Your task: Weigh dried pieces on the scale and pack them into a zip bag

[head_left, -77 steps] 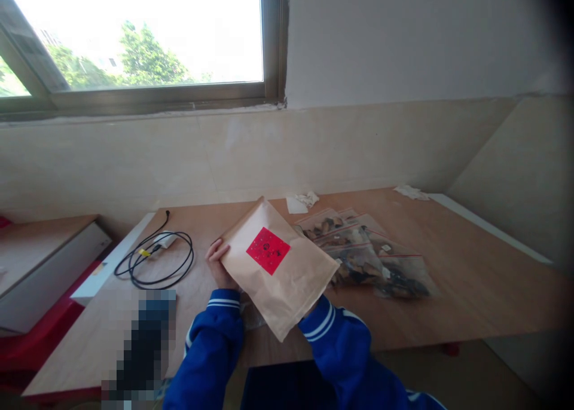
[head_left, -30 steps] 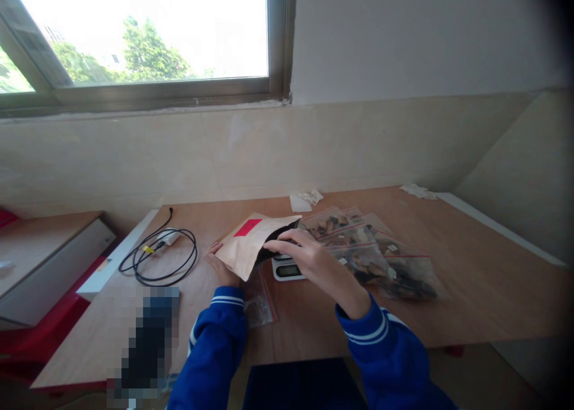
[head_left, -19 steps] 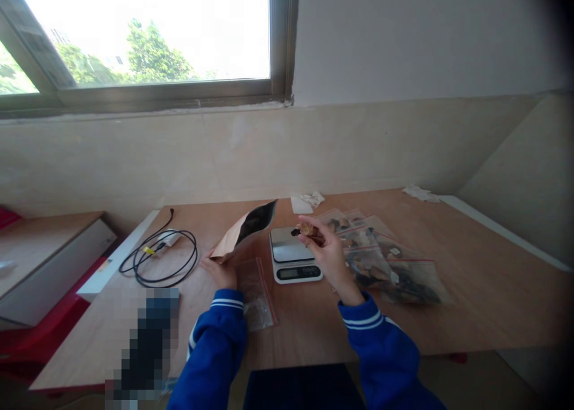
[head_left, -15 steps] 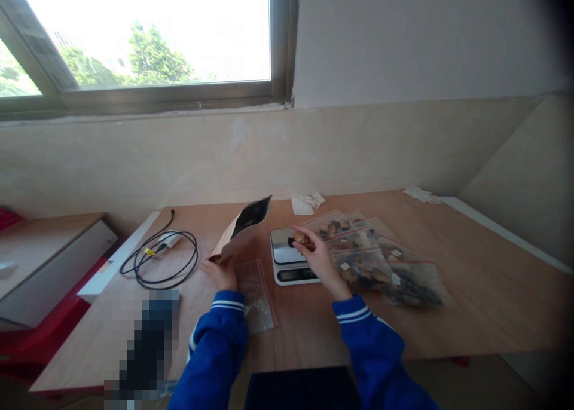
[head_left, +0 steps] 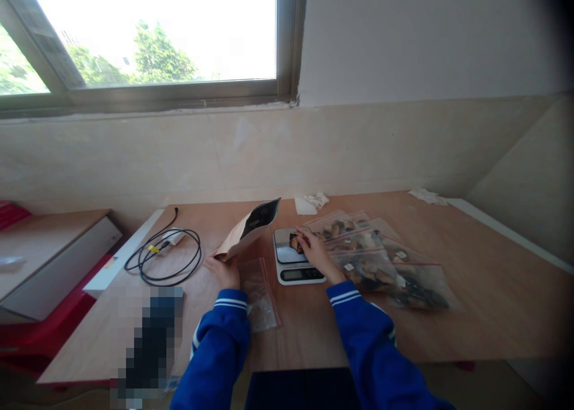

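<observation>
My left hand (head_left: 225, 272) is closed on the lower end of a brown paper pouch (head_left: 234, 238), which leans to the right with its dark mouth open. Over the plate of a white digital kitchen scale (head_left: 281, 272), my right hand (head_left: 316, 251) pinches a brown, dark-edged dried piece (head_left: 296, 242); its exact kind I cannot make out. Whether that piece rests on the plate is unclear. A clear zip bag (head_left: 262, 296) with a red seal lies flat between the pouch and the scale.
Several filled zip bags (head_left: 370, 269) overlap to the right of the scale. A coiled black cable (head_left: 200, 260) lies at the left, near a pixelated dark object (head_left: 155, 338). Crumpled tissue (head_left: 316, 201) sits by the wall.
My right hand has lowered the dried piece a little toward the scale plate. My left hand still holds the pouch. The whole view has shifted slightly.
</observation>
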The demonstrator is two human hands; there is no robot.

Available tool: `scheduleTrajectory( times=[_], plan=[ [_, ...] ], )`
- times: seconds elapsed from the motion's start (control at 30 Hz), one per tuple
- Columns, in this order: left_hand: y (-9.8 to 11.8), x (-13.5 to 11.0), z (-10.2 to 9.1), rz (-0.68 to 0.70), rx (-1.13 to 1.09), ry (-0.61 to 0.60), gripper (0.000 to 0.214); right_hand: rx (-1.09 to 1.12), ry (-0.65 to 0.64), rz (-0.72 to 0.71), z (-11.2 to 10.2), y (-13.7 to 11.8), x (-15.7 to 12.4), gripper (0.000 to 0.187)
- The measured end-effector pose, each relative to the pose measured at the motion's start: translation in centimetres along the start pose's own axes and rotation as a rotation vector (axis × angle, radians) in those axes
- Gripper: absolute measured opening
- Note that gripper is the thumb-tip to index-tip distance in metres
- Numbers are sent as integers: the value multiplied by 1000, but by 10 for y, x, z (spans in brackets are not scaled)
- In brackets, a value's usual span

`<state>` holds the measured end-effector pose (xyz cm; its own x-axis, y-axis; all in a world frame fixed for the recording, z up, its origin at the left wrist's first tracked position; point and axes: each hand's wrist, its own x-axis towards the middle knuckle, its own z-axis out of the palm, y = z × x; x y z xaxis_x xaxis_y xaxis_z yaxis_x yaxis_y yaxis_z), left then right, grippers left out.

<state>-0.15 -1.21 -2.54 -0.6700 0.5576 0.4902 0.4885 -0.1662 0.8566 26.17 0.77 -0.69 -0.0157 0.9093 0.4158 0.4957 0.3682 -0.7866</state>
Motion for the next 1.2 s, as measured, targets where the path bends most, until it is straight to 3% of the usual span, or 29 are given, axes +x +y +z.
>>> scheduleTrajectory(
  times=[0.17,0.3,0.4,0.6,0.7,0.83,1.0,1.2],
  plan=[
    [-2,0,1,7,-35,15,47,-77,26,-55,-7,1,-2,40],
    [-1,1,0,5,-18,-3,47,-202,123,-83,-10,3,-3,36],
    [-1,1,0,15,-4,-15,46,-278,180,-55,-12,6,-2,36],
    [-3,1,0,11,5,-11,47,-296,155,53,-14,10,2,37],
    [-2,1,0,-6,4,-12,49,-419,197,31,-15,2,0,35],
    [1,1,0,-16,-12,-11,48,-500,84,-71,-13,-15,-5,31],
    [1,1,0,-4,-27,-10,47,-606,-71,-84,-5,-30,-10,33],
    [-2,1,-2,12,-36,-35,47,-580,-107,-65,-5,-28,-8,28]
  ],
)
